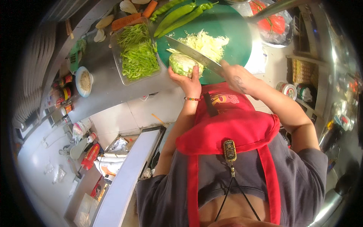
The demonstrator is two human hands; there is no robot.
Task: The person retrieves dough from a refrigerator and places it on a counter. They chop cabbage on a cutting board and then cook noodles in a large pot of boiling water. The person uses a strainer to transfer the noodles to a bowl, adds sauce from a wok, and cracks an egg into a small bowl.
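My left hand [187,81] grips a cut piece of cabbage [183,64] at the near left edge of a round green cutting board [236,37]. In my right hand [236,76] is the handle of a broad-bladed kitchen knife [195,54]. Its blade slants across the board, right along the far side of the cabbage piece. Just beyond the blade lies a heap of shredded cabbage [208,44]. Several long green peppers [175,17] rest across the board's far left edge. My right fingers hide most of the knife handle.
Left of the board, a clear plastic tray [124,81] holds sliced green vegetables [139,56]. Carrot pieces [126,21] and garlic cloves [99,35] lie behind it. A small bowl [90,90] stands farther left on the metal counter [113,90]. Bagged tomatoes [272,25] sit at the back right.
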